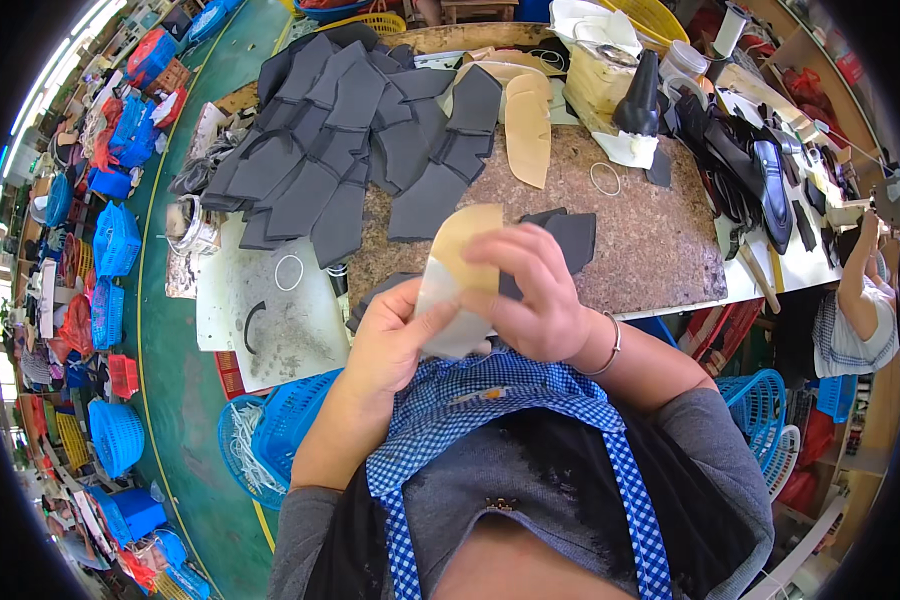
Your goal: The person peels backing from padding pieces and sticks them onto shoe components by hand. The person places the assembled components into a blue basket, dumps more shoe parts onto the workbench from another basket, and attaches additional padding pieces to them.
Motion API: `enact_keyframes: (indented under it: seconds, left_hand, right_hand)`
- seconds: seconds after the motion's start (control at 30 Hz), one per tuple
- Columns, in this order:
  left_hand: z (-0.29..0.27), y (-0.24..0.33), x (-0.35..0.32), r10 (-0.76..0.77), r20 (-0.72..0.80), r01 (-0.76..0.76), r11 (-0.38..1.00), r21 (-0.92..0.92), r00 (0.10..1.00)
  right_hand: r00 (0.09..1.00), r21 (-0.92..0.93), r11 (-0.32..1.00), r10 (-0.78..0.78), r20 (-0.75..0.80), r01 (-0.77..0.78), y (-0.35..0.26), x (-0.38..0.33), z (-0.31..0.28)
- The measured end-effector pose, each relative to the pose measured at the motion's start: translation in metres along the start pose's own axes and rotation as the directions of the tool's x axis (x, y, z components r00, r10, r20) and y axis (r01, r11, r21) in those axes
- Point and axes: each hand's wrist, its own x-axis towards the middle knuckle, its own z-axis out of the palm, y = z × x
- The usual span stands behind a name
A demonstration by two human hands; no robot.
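Just above the near edge of the work board (660, 240), I hold a thin flat piece (446, 262) with a curved top, tan above and whitish below. My left hand (385, 335) pinches its lower left side, thumb laid across the face. My right hand (538, 300) grips the right side, its fingers bent over the tan part. A bracelet (615, 345) circles my right wrist. Several dark grey cut sheets (340, 130) are heaped on the board's left and middle, and a few more (576, 240) lie behind my right hand. Similar tan pieces (527, 135) rest farther back.
A black cone-shaped object (642, 95) stands at the back right, near black shoes (770, 185). On the left are a stained white sheet (270, 335) and a jar (190, 225). Blue baskets (295, 425) sit below the table. Another person (855, 310) is at the far right.
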Motion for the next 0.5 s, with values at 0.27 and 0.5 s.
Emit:
enact_keyframes:
  seconds: [0.27, 0.5]
  left_hand:
    - [0.008, -0.011, 0.0, 0.334, -0.103, -0.277, 0.889, 0.365, 0.937]
    - [0.009, -0.012, -0.001, 0.438, -0.034, -0.316, 0.699, 0.641, 0.899]
  right_hand:
    - [0.95, 0.158, 0.937, 0.313, 0.024, -0.313, -0.001, -0.006, -0.005]
    - [0.958, 0.234, 0.93, 0.277, 0.067, -0.285, 0.001, -0.007, 0.003]
